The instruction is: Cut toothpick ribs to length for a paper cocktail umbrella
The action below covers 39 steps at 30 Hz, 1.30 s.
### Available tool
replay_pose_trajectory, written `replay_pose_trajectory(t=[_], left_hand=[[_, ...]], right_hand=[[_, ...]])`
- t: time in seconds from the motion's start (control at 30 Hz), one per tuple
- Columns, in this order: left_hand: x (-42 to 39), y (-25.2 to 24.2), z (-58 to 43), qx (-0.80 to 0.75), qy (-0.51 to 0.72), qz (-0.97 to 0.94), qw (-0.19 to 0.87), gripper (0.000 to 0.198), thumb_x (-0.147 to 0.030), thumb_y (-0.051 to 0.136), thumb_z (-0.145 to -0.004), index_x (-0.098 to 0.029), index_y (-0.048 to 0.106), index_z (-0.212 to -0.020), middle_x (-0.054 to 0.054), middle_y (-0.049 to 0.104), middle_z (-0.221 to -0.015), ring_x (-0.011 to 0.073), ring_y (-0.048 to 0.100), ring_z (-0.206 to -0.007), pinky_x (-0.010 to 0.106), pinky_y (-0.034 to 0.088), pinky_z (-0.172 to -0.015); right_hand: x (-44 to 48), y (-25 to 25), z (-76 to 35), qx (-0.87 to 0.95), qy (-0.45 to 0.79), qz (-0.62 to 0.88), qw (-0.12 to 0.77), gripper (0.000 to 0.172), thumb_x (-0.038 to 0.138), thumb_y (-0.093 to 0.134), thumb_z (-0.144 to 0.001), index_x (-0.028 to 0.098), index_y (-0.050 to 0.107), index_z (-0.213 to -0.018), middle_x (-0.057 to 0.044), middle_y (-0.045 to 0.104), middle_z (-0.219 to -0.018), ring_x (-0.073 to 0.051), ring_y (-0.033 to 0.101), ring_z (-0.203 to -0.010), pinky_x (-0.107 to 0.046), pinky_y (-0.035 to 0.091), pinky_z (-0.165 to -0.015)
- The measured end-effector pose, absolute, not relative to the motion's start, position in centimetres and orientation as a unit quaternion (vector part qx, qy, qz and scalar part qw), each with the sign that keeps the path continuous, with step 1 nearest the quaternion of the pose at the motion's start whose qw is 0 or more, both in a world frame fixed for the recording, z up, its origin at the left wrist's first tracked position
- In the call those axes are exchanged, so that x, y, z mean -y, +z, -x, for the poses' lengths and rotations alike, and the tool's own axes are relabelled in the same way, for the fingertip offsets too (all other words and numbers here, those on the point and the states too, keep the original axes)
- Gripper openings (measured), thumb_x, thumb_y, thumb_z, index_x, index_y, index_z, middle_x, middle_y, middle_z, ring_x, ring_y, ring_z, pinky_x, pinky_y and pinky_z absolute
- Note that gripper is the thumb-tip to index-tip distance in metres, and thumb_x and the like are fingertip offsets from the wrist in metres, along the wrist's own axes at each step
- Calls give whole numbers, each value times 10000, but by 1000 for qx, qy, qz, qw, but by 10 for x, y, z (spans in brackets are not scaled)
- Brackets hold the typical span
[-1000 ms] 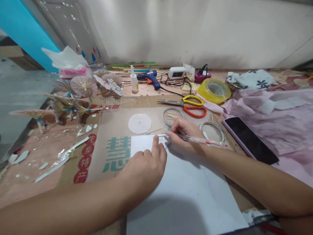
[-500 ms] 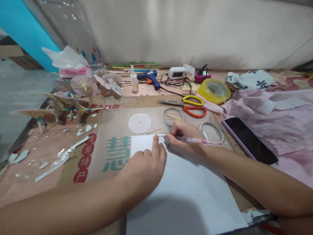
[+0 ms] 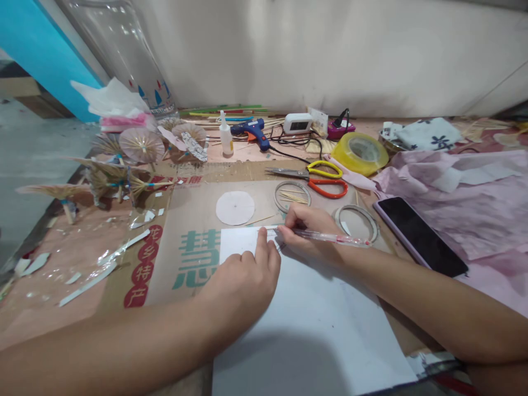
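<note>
The left hand [image 3: 243,278], half-curled and gripping nothing, pins the large white paper sheet [image 3: 313,319] to the printed brown cardboard [image 3: 193,209]. The right hand [image 3: 307,226] pinches a clear plastic pen [image 3: 334,238], its tip at the sheet's top edge, perhaps against a small strip. Steady downward pressure should keep the line clean.

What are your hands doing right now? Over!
Left hand pressing white paper flat. Right hand gripping pen, tip at paper's top edge. Scissors beyond, not in the way.

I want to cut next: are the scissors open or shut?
Shut: the scissors lie flat on the cardboard, blades together, beyond the right hand holding the pen.
</note>
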<state>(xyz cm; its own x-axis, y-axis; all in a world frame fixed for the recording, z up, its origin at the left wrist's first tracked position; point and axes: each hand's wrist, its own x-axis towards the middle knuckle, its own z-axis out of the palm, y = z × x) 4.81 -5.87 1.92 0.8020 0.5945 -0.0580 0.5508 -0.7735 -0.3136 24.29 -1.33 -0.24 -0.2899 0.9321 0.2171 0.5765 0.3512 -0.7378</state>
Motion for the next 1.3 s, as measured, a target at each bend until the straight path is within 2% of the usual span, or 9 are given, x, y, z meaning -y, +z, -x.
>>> replay_pose_trajectory(t=[0.3,0.6,0.8,0.93,1.0,1.07,1.17,1.3], left_hand=[[58,16,-47,303,57,941,138,510,-55,573,-792,13,674,-1287,377,597,-1321,225,709,-539,286,564,-412],[57,16,-47,301,52,941,147,510,-54,545,-785,11,681,-1272,376,606,-1314,220,703,-530,286,559,-410],[57,18,-47,305,74,943,115,507,-31,508,-815,20,647,-1300,380,588,-1354,236,723,-577,309,570,-436],[44,20,-39,319,65,944,59,408,-34,486,-880,-74,666,-1243,283,635,-1381,249,741,-664,359,596,-512],[32,20,-32,338,46,940,19,284,-77,482,-940,-143,682,-1132,176,712,-1263,244,734,-702,362,588,-546],[19,19,-26,359,15,933,-11,213,-143,469,-997,-179,666,-1071,90,728,-1056,238,719,-749,350,574,-601],[5,18,-22,373,-8,928,-5,234,-155,423,-1024,-167,654,-1060,80,672,-999,224,684,-776,347,546,-649],[2,27,-30,365,36,930,31,248,-27,452,-935,-133,671,-985,110,656,-982,228,670,-765,350,526,-654]], right_hand=[[14,0,-242,753,276,498,330,223,231,628,-851,215,478,-687,55,517,-606,-94,425,-540,-247,308,-534],[13,-1,-243,754,283,497,323,225,235,638,-847,214,484,-684,55,521,-604,-95,427,-535,-251,314,-541],[15,-3,-242,732,291,515,338,235,232,651,-847,218,479,-686,56,526,-611,-99,441,-550,-246,315,-520],[14,-3,-244,734,306,497,347,228,276,634,-865,225,477,-707,47,528,-631,-110,462,-570,-250,337,-524],[12,-2,-245,735,307,496,346,216,278,623,-865,229,474,-715,44,531,-630,-116,465,-569,-255,335,-524],[11,-3,-247,735,306,499,342,207,274,617,-870,230,477,-723,39,546,-639,-123,479,-581,-260,335,-527],[8,-6,-250,735,306,496,347,204,279,608,-895,232,482,-741,34,558,-655,-133,498,-606,-266,343,-542],[8,-7,-249,733,316,475,370,220,289,604,-908,235,471,-741,32,543,-655,-140,489,-611,-272,345,-555]])
